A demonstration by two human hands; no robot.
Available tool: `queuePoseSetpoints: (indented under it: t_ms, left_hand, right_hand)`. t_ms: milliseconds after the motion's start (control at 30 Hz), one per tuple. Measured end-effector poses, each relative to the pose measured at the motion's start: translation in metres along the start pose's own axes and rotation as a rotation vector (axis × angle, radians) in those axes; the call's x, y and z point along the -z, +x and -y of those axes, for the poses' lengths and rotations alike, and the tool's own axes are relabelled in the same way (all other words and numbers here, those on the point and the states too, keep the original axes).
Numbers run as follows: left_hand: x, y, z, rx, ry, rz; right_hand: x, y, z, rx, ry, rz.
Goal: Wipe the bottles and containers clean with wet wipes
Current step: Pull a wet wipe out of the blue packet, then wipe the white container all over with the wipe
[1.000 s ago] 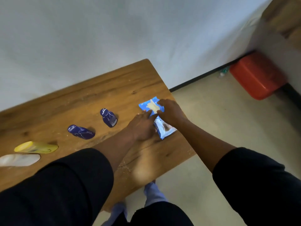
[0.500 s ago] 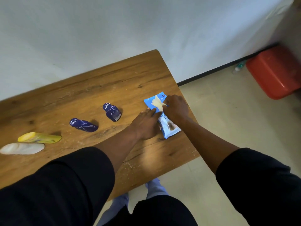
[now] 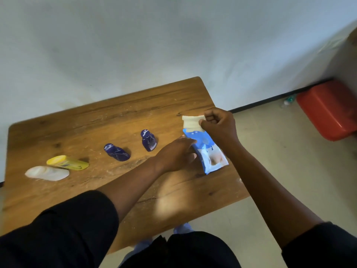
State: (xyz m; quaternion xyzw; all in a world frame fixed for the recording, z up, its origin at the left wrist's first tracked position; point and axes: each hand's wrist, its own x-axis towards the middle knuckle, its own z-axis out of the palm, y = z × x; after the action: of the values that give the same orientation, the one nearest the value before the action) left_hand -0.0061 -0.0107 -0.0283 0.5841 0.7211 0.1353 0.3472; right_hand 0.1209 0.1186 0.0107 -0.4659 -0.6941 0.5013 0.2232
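A blue wet-wipe pack [image 3: 209,153] lies near the right edge of the wooden table [image 3: 96,120]. My left hand [image 3: 176,156] presses flat on the pack's left side and holds it down. My right hand [image 3: 219,126] pinches a white wipe [image 3: 191,123] that sticks out of the pack's far end. Two dark blue bottles [image 3: 148,140] [image 3: 116,152] lie on their sides in the middle. Further left lie a yellow container [image 3: 67,162] and a white bottle [image 3: 47,173].
A white wall stands behind the table. A red plastic container [image 3: 328,111] sits on the floor at the right, by the wall. The table's right edge is just beyond the pack. My feet show below the near edge.
My right hand has lifted away from the pack's opening and drawn a white wipe partly out. My left hand stays on the pack. The view has shifted.
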Motion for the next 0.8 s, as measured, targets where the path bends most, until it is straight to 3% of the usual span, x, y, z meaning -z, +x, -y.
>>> queuePoseSetpoints:
  t_ms: [133, 300, 567, 800]
  left_hand:
    - [0.021, -0.058, 0.023, -0.075, -0.106, -0.191]
    - [0.044, -0.142, 0.062, 0.070, -0.092, -0.427]
    - [0.072, -0.239, 0.108, 0.223, -0.179, -0.797]
    - [0.083, -0.279, 0.163, 0.428, -0.023, -1.115]
  right_hand:
    - [-0.012, -0.028, 0.030, -0.004, 0.306, 0.123]
    - [-0.054, -0.062, 0.062, -0.074, 0.496, 0.253]
    - [-0.152, -0.110, 0.106, -0.168, 0.463, 0.433]
    - [-0.205, -0.138, 0.134, -0.090, 0.330, 0.523]
